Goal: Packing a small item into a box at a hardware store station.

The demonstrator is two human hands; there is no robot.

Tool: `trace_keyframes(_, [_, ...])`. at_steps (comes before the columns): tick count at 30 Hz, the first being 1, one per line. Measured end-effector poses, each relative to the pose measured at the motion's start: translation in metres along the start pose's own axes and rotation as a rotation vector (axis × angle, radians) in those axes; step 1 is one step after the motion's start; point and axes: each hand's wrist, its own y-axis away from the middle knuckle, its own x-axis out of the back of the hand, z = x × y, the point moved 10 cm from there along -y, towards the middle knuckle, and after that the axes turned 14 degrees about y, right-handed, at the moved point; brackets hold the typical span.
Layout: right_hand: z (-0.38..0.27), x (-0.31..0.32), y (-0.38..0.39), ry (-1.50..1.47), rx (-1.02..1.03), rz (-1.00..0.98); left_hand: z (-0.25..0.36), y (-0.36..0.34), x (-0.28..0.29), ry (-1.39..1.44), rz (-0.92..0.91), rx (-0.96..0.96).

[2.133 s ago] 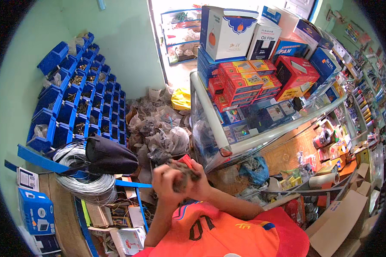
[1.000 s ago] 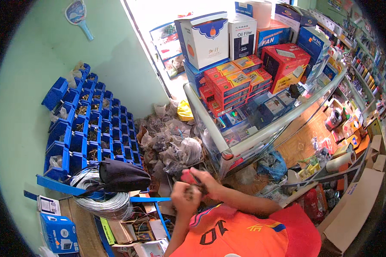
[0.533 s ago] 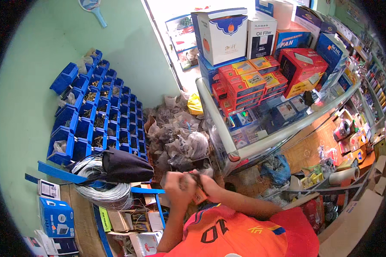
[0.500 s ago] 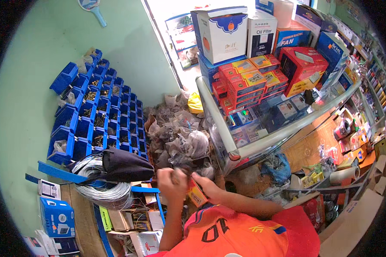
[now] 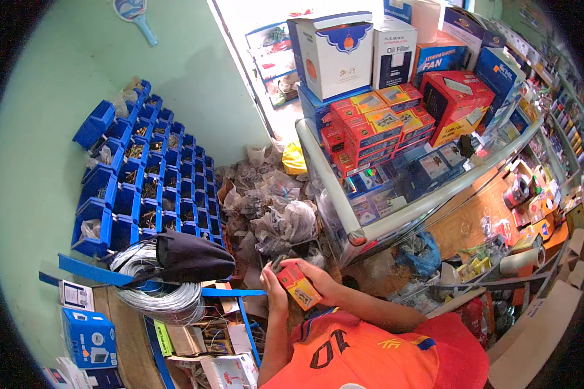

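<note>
A small red and yellow cardboard box (image 5: 298, 286) is held low in front of my chest, tilted. My right hand (image 5: 319, 283) wraps round its right side. My left hand (image 5: 276, 293) is closed along its left edge, with the fingers partly hidden. At the far end of the box, between the hands, a small dark greenish thing (image 5: 279, 262) shows; its kind cannot be made out. Beyond the hands lies a heap of crumpled plastic bags (image 5: 285, 217).
To the left, blue parts bins (image 5: 152, 185) hold small hardware. A wire coil (image 5: 165, 301) and black bag (image 5: 194, 257) lie nearer. At right, a glass display case (image 5: 396, 223) carries stacked red boxes (image 5: 373, 126). A blue plastic bag (image 5: 418, 253) lies beneath it.
My left hand, earlier raised and blurred over the far end of the box, has come down to its left edge. The box now faces up more fully.
</note>
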Motion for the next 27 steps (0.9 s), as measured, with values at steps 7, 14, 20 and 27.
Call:
trace_keyframes(7, [-0.055, -0.028, -0.011, 1.032, 0.380, 0.221, -0.004, 0.024, -0.027, 0.603, -0.068, 0.198])
trace_keyframes(14, [-0.068, -0.062, 0.000, 1.658, 0.337, 0.295, -0.003, 0.028, -0.016, 0.630, -0.062, 0.312])
trace_keyframes(20, [-0.131, -0.051, 0.009, 1.522, 0.631, 0.477, -0.014, 0.038, 0.029, 0.642, 0.068, 0.446])
trace_keyframes(27, [-0.074, -0.099, 0.001, 1.696, 0.604, 0.172, 0.014, 0.018, 0.014, 0.578, -0.038, 0.035])
